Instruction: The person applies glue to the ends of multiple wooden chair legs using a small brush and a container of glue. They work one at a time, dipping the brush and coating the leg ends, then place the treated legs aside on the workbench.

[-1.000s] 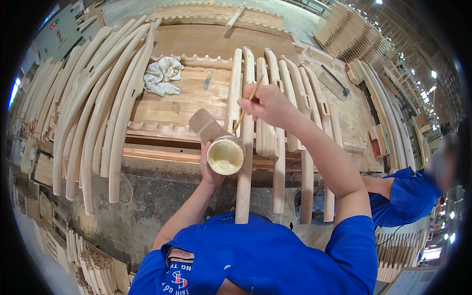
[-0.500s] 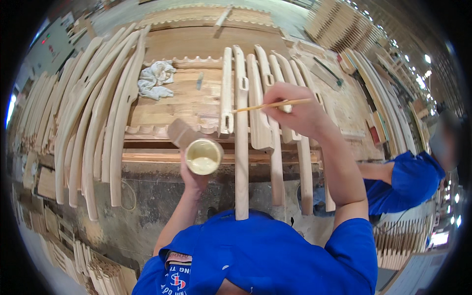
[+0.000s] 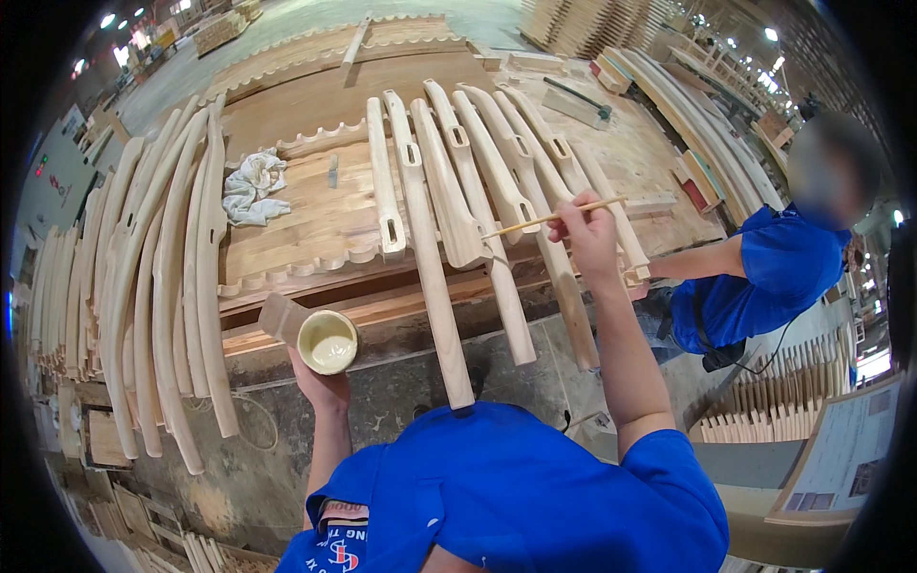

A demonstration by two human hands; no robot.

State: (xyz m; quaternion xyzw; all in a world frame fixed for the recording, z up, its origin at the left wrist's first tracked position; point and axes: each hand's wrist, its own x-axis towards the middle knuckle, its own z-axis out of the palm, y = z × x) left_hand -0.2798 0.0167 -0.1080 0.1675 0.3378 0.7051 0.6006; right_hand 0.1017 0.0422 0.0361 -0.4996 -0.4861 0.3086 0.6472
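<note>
A crumpled white rag point(image 3: 253, 186) lies on the scalloped wooden panel point(image 3: 315, 224) at the far left of the bench. Long curved wooden slats point(image 3: 158, 286) lean in a thick row along the left side, and more slats are stacked far right point(image 3: 707, 124). To the right, another person in a blue shirt point(image 3: 764, 277) bends over the bench edge, with racks of small wooden pieces point(image 3: 764, 406) near them.
</note>
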